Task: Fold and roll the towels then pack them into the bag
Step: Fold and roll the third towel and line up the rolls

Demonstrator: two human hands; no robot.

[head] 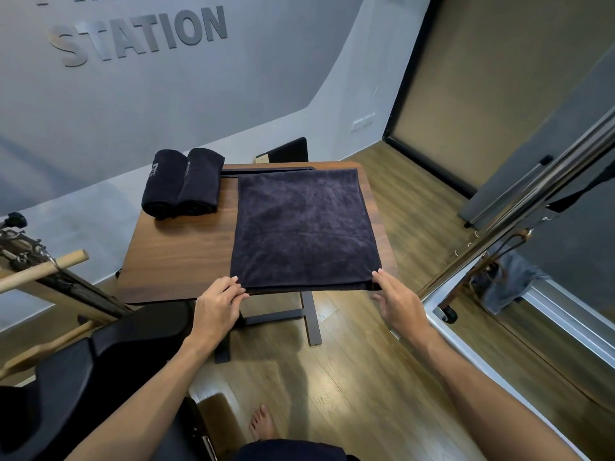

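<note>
Around the work spot we see a grey wall w/ raised metal letters [143, 34] reading STATION, wood-plank flooring [349, 377], a black padded bench [83, 377] at lower left beside a pale wooden dowel bar [43, 269], and chrome poles [519, 214] w/ a mirror frame on the right. A dark flat board [286, 150] leans against the wall behind the table. A bare foot [263, 424] shows on the floor below.

The small brown wood-grain table [176, 257] on a black metal base carries everything. At its far left corner 2 rolled dark navy terry towels [183, 184] lie side by side, touching, each a stubby cylinder w/ a faint logo on top; they sit well apart from the hands & don't block anything.

On the table's right half lies the folded dark navy towel [304, 227], flat, roughly square, nap fuzzy & slightly mottled, its near edge hanging just over the table's front edge. Layers show at that near edge.

Our left hand [218, 302] pinches the towel's near-left corner, fingers curled over the top, thumb tucked beneath. Our right hand [394, 302] takes the near-right corner, thumb on top at the edge, other fingers loosely bent below it.

We can't see any bag in this view.
</note>
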